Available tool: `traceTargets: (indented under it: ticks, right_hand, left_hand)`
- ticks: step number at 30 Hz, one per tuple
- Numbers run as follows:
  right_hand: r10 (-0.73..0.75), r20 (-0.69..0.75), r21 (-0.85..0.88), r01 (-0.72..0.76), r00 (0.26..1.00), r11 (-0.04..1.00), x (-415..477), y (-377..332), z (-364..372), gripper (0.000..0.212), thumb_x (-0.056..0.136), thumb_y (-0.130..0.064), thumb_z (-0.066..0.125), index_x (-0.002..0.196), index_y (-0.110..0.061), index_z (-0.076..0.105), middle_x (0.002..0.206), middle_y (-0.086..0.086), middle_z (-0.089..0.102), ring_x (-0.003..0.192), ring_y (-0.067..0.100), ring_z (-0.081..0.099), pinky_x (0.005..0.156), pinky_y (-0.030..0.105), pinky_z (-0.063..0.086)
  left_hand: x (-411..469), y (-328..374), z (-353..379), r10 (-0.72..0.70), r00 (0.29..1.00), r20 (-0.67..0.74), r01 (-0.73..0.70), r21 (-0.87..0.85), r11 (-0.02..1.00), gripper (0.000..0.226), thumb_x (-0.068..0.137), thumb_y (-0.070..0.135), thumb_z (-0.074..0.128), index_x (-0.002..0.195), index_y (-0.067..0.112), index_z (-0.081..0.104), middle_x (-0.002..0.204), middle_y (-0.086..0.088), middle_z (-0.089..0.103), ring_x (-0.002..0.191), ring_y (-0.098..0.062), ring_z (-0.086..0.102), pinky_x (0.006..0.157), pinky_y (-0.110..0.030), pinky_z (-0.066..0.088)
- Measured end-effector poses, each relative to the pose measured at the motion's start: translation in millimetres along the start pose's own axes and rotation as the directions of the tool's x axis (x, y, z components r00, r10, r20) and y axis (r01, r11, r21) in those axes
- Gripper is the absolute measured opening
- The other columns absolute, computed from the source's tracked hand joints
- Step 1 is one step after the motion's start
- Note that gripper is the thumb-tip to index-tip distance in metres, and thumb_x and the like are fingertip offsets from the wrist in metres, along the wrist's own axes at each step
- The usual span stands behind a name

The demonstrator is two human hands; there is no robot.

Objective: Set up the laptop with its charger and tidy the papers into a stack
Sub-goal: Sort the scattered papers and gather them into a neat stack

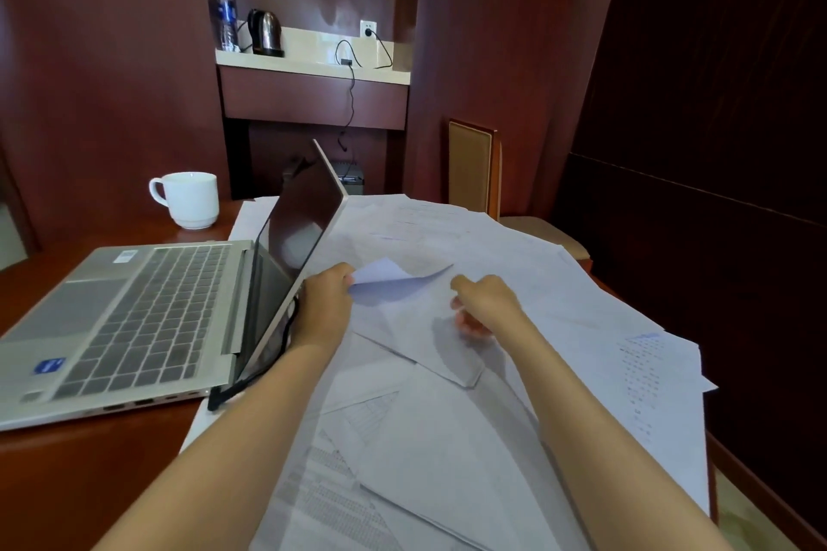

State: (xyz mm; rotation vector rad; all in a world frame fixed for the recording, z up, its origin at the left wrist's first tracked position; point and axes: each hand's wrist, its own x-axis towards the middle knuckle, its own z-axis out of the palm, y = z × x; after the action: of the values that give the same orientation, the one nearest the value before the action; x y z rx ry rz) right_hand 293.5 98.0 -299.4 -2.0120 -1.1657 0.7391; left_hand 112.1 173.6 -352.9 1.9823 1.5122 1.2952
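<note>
Pinching a sheet is the left hand; laptop sticker text seems illegible.

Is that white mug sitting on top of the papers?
No, the white mug stands on bare wood of the table, beyond the laptop and left of the papers.

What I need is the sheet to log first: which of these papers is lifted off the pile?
The sheet pinched by the left hand, beside the laptop screen: its corner curls up, while the other papers lie flat.
</note>
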Motion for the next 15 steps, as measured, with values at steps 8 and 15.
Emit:
traceTargets:
  ticks: [8,15]
  right_hand:
    - [0.131,0.288,0.589,-0.283,0.949,0.757,11,-36,74,0.016,0.090,-0.006,0.053,0.098,0.006,0.047,0.082,0.025,0.058,0.051,0.034,0.061,0.040,0.031,0.054]
    - [0.050,0.029,0.470,-0.058,0.998,0.881,3,-38,92,0.015,0.084,-0.001,0.046,0.071,-0.006,0.050,0.082,0.016,0.061,0.049,0.028,0.059,0.054,0.033,0.056]
  left_hand:
    - [-33,28,-22,-0.072,0.916,0.395,-0.120,0.440,0.890,0.034,0.094,0.007,0.037,0.125,0.011,0.050,0.126,-0.011,0.052,0.113,-0.029,0.052,0.086,-0.030,0.042]
    - [-66,40,-74,0.435,0.675,0.596,-0.725,0.647,0.239,0.029,0.085,0.005,0.034,0.103,0.006,0.057,0.098,-0.011,0.061,0.091,-0.027,0.058,0.074,-0.033,0.043]
